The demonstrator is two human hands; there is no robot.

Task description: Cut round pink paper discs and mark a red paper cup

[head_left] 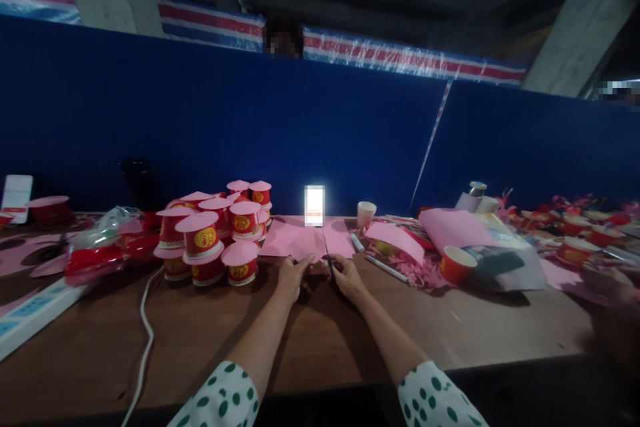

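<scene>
Near the middle of the table, my left hand [295, 278] pinches the near edge of a piece of pink paper [306, 243]. Just to its right, my right hand [347, 276] has its fingers closed round dark-handled scissors [327, 255], whose blades point away from me at the paper's right side. More pink paper [277, 237] lies flat behind both hands. A bright upright phone [315, 205] stands behind the paper. Stacked red cups [204, 238] with pink cone tops are left of my left hand.
A white cable [146, 327] and a power strip [43, 313] lie at left, near a plastic bag [107, 250]. On the right are a marker [387, 268], pink shreds [425, 272], a red cup [457, 265] and another person's blurred hand [607, 290]. A blue partition [250, 120] rises behind.
</scene>
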